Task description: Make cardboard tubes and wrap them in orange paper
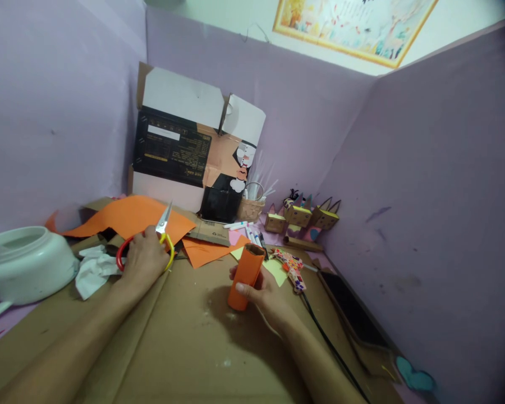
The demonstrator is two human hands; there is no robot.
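Note:
My left hand (pixel 146 255) is closed around a pair of scissors (pixel 164 221) with one red and one yellow handle loop. The blades point up and away, over a large curled sheet of orange paper (pixel 126 216). In my right hand (pixel 267 294) is a cardboard tube (pixel 248 275) wrapped in orange paper, its brown open end facing up and tilted slightly right. The thumb lies across the tube's front and other fingertips show at its left side. A flat orange paper piece (pixel 202 252) lies beyond, between my hands.
At left stand a white pot (pixel 37 269) and crumpled tissue (pixel 95 269). A flattened printed box (pixel 172 146) leans on the back wall. Right of the tube lie a patterned glue gun (pixel 292 269) with a black cord (pixel 328 339), markers (pixel 255 235) and small cardboard animal figures (pixel 301 216).

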